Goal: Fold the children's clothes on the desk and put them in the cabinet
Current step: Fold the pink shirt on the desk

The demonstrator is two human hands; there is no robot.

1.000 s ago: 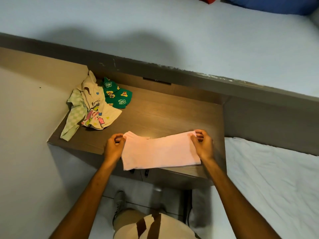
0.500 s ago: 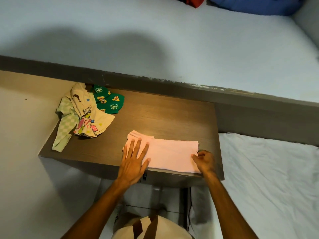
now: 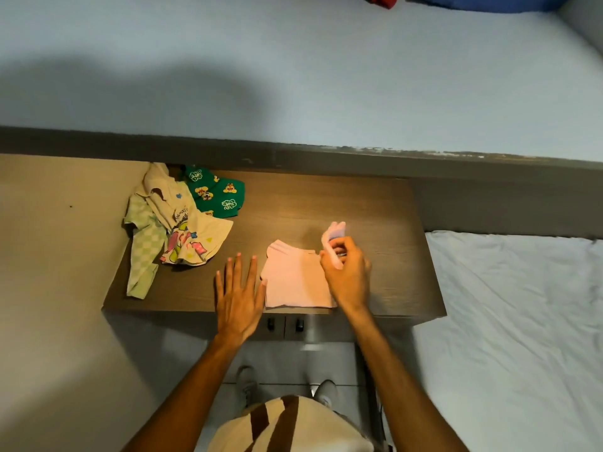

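Observation:
A pink garment (image 3: 292,278) lies partly folded near the front edge of the brown desk (image 3: 375,216). My right hand (image 3: 347,275) pinches its right end, lifted and turned over toward the left. My left hand (image 3: 239,293) lies flat with fingers spread on the desk, just left of the pink garment and touching its edge. At the desk's back left sits a loose heap: a cream printed top (image 3: 186,230), a green-and-white checked piece (image 3: 143,252) and a dark green printed piece (image 3: 215,190).
Below the desk's front edge are two cabinet doors with dark handles (image 3: 285,324). A bed with a white sheet (image 3: 515,337) stands to the right. A pale wall rises behind the desk and another on the left. My shoes (image 3: 248,383) stand on the tiled floor.
The pink garment was laid flat on the desk and is now half as wide. My right hand has carried its right end up and leftward; my left hand slid off the cloth to its left edge.

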